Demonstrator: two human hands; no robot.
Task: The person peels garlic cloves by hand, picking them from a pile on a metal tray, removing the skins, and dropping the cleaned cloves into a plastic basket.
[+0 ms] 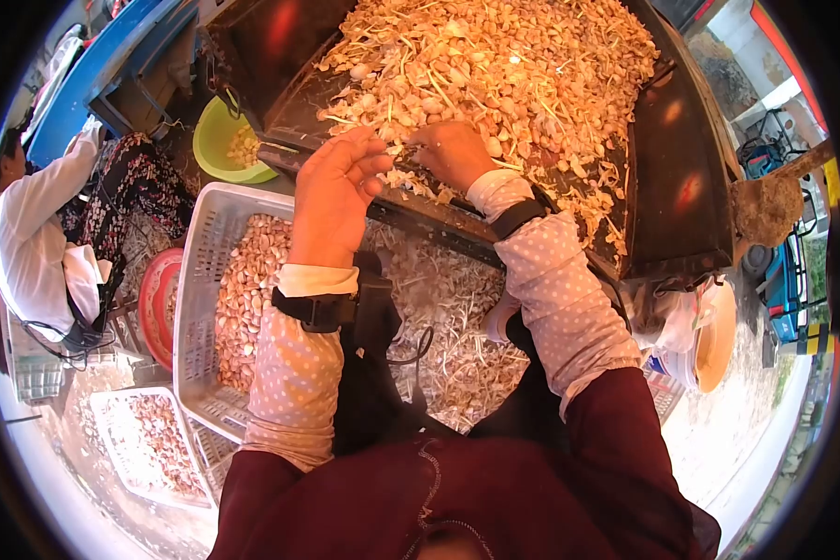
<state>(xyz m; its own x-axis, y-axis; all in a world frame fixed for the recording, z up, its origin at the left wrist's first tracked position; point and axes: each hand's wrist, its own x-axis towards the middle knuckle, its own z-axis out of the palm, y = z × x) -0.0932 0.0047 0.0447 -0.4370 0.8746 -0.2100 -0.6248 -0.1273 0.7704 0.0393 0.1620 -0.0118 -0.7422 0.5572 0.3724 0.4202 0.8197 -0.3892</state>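
Dark tray [674, 210] before you, white crate [196, 247] alongside, pale papery garlic [504, 79] heaped! Your left hand [334, 187] and right hand [459, 155] nearly meet; can't tell either grip.

hands [453, 154] close together | garlic heap [504, 75] in tray [677, 196] | crate [201, 308] left
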